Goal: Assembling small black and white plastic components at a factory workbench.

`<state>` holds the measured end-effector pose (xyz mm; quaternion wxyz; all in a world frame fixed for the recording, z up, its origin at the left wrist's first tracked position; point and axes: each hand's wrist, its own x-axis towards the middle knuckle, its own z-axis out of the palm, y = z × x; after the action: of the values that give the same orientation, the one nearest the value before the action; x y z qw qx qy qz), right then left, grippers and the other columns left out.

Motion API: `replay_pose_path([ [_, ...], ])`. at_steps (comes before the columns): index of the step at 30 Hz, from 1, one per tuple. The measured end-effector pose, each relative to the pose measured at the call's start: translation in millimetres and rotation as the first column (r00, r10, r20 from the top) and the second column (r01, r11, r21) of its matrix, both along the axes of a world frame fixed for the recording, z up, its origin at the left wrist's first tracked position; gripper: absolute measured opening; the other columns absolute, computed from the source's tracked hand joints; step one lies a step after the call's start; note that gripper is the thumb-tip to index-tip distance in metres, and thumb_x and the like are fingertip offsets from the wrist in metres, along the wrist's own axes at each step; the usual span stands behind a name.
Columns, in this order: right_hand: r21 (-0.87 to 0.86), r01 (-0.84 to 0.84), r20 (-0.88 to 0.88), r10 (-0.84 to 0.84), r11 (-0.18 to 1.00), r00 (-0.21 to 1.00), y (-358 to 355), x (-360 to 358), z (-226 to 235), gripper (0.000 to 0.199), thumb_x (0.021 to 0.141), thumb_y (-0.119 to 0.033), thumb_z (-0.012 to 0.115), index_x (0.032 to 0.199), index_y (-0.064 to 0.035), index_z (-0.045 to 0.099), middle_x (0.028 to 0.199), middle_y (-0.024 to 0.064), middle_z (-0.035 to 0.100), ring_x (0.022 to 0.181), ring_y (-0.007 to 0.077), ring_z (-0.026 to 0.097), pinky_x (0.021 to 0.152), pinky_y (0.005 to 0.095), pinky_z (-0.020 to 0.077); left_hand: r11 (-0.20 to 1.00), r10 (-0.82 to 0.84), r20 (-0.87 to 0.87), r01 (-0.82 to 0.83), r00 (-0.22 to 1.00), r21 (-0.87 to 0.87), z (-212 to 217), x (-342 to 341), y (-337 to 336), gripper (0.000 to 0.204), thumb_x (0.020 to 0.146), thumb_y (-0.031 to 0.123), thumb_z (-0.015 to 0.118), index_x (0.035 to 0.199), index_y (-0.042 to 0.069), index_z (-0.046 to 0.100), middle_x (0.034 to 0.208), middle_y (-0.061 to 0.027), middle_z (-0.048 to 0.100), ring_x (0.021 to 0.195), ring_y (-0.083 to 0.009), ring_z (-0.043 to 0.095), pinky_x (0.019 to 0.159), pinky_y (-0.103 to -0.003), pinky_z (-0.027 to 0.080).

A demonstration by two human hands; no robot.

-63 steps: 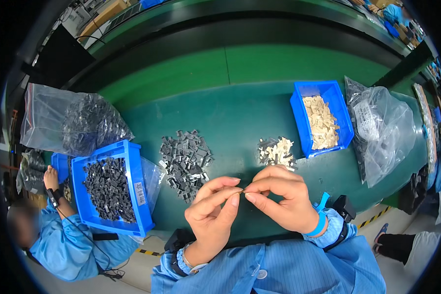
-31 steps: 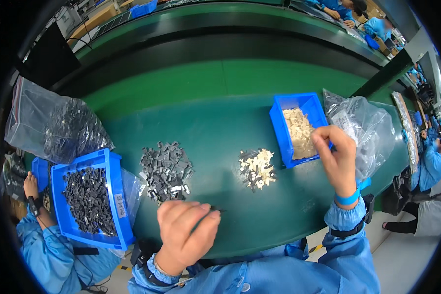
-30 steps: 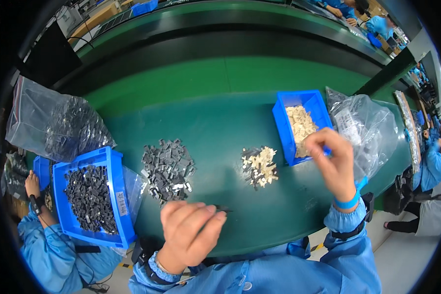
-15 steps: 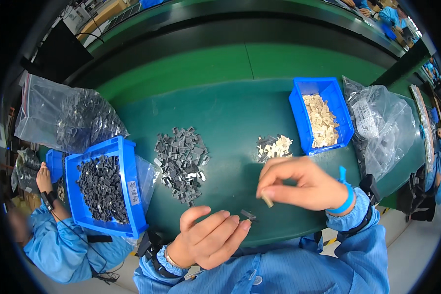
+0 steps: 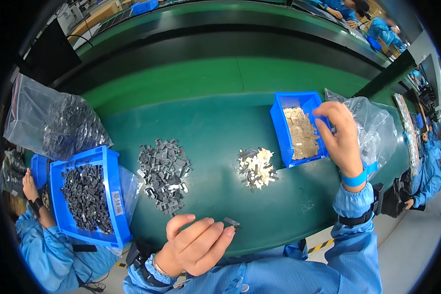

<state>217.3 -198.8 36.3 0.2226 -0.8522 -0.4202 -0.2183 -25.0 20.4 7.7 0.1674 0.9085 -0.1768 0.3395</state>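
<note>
Bare green table [image 5: 206,132] lies open between the grey pile [image 5: 164,174] and the pale pile [image 5: 256,167].

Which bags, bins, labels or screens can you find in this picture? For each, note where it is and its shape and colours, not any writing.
Clear plastic bag: far left of the table, bulging with dark parts.
Left blue bin: near left, rectangular, holds dark parts.
White label: small upright strip on that bin's right wall.
Right blue bin: right of centre, holds pale parts; right hand at its edge.
Second clear bag: right of it, crumpled.
</note>
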Motion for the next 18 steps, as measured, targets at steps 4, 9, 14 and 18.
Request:
replay_pose_path([
  [4, 0.092, 0.065, -0.092, -0.056, 0.994, 0.994, 6, -18, 3, 0.008, 0.070, -0.002, 0.063, 0.077, -0.0026, 0.061, 0.075, 0.0088, 0.058, 0.072, 0.0252, 0.052, 0.066, 0.0328, 0.0396, 1.000, 0.001, 0.018, -0.001, 1.000, 0.007, -1, 5, -1, 0.031, 0.065, 0.009, 0.072, 0.093, 0.012, 0.061, 0.088, -0.0019, 0.052, 0.080, -0.0184, 0.051, 0.077, -0.040, 0.039],
  [9, 0.325, -0.277, -0.589, 0.423, 0.904, 0.688, 34, -61, 10, 0.006, 0.075, -0.005, 0.063, 0.080, -0.0014, 0.061, 0.078, 0.0085, 0.059, 0.075, 0.0206, 0.055, 0.068, 0.0307, 0.0421, 1.000, -0.006, 0.047, 0.005, 0.999, 0.011, -6, 5, -2, 0.030, 0.064, 0.009, 0.072, 0.092, 0.013, 0.061, 0.089, -0.0021, 0.053, 0.080, -0.0183, 0.051, 0.078, -0.039, 0.039],
  [14, 0.434, -0.432, -0.834, 0.534, 0.791, 0.140, 53, -83, -2, 0.013, 0.081, -0.014, 0.061, 0.084, -0.0008, 0.059, 0.079, 0.0072, 0.058, 0.078, 0.0186, 0.055, 0.070, 0.0297, 0.0423, 0.999, -0.017, 0.064, 0.014, 0.998, 0.043, -4, 3, -2, 0.029, 0.064, 0.010, 0.072, 0.092, 0.013, 0.062, 0.089, -0.0020, 0.053, 0.080, -0.0179, 0.051, 0.077, -0.039, 0.039],
  [18, 0.492, -0.441, -0.844, 0.536, 0.751, -0.029, 57, -84, -10, 0.010, 0.081, -0.009, 0.061, 0.087, -0.0009, 0.061, 0.082, 0.0053, 0.057, 0.076, 0.0127, 0.051, 0.066, 0.0250, 0.0391, 0.998, -0.045, 0.071, 0.042, 0.996, 0.046, -7, 4, -1, 0.026, 0.065, 0.010, 0.071, 0.090, 0.013, 0.062, 0.088, -0.0017, 0.054, 0.079, -0.0173, 0.051, 0.078, -0.039, 0.039],
])
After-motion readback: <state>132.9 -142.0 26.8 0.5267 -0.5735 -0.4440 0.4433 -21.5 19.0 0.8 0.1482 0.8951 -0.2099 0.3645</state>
